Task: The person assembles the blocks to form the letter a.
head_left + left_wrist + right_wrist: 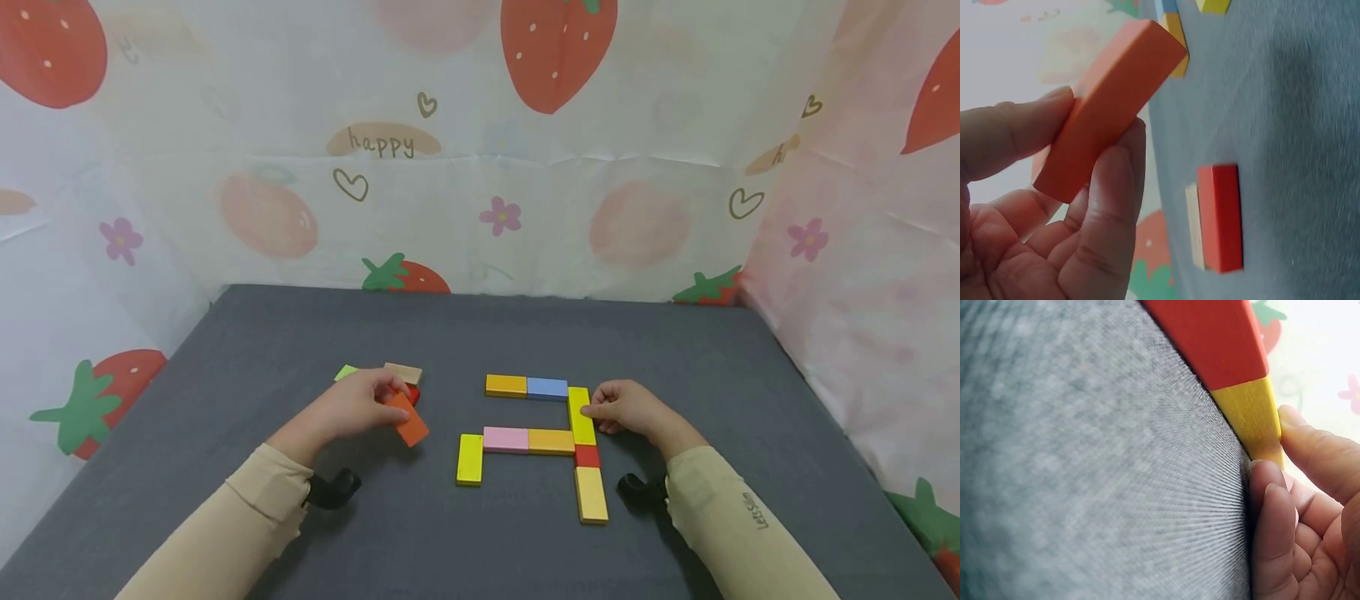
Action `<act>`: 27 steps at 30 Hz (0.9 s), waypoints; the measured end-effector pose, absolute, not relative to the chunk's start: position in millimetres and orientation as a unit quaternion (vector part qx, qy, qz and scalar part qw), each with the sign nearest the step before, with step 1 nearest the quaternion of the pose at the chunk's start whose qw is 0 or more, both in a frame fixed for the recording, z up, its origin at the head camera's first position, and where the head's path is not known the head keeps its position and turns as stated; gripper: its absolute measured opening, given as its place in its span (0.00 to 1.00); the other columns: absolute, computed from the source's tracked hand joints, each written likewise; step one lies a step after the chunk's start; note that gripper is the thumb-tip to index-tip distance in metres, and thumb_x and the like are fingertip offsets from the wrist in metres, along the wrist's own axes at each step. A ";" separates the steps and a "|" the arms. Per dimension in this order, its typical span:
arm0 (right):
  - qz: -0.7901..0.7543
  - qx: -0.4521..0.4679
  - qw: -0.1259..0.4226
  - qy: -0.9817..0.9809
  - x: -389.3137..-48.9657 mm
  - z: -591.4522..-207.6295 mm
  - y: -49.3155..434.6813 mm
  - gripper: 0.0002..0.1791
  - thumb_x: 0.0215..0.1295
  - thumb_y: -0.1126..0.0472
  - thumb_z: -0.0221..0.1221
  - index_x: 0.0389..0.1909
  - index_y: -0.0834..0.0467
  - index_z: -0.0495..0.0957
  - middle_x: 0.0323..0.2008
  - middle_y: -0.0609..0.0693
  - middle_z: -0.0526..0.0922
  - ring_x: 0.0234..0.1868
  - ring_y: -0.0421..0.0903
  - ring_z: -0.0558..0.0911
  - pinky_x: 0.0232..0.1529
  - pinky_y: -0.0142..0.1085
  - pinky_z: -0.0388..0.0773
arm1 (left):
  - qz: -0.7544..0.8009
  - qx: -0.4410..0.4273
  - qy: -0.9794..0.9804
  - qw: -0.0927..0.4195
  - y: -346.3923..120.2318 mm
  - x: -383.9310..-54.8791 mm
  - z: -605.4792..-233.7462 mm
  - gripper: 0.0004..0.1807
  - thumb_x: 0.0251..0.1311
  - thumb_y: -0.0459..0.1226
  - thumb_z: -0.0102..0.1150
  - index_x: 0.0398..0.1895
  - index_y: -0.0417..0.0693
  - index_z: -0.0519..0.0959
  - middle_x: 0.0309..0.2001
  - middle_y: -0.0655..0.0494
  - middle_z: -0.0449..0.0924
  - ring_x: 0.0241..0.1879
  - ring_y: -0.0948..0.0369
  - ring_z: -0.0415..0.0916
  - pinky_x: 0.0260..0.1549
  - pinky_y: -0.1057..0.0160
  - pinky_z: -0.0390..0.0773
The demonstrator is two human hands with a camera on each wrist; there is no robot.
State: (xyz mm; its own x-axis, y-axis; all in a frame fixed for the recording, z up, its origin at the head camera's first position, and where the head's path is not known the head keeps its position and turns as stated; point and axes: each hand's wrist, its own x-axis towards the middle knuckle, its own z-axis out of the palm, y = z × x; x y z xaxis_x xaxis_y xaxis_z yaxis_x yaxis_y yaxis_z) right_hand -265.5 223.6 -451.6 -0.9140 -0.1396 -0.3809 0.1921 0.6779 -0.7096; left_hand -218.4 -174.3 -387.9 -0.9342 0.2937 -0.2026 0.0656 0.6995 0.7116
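Observation:
My left hand (356,406) pinches an orange wooden block (413,423) between thumb and fingers, lifted above the table; the left wrist view shows its long side. Thumb on top and fingertips at its outer side, my right hand (637,412) holds a yellow block (580,427) lying flat on the cloth. That block adjoins a short red block (587,456), with a pale yellow block (591,496) below. Leftward from this column run a blue block (547,389) and an amber block (506,386), then lower a second amber block (551,442) and a pink block (506,440).
Another yellow block (469,460) stands lengthwise at the pink block's left end. Behind my left hand lie a red block (1219,219), a natural wood block (405,372) and a partly hidden green block (346,372). Dark grey cloth (300,325) covers the table; a strawberry-print curtain surrounds it.

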 end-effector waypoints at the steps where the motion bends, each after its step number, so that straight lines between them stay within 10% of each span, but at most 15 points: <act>1: -0.399 0.012 0.206 0.893 -265.6 -451.4 223.7 0.13 0.61 0.52 0.66 0.29 0.57 0.77 0.25 0.47 0.76 0.28 0.44 0.77 0.33 0.32 0.77 | 0.380 0.104 0.906 0.154 -172.2 -217.6 -388.0 0.13 0.58 0.36 0.65 0.44 0.43 0.77 0.34 0.52 0.78 0.33 0.59 0.73 0.35 0.63 0.74; 27: -0.401 0.010 0.198 0.894 -262.2 -449.8 222.5 0.13 0.61 0.52 0.66 0.30 0.58 0.77 0.27 0.47 0.76 0.30 0.45 0.77 0.34 0.32 0.76 | 0.400 0.142 0.871 0.249 -112.3 -189.7 -417.7 0.13 0.53 0.36 0.71 0.41 0.51 0.81 0.31 0.57 0.79 0.33 0.60 0.74 0.34 0.64 0.75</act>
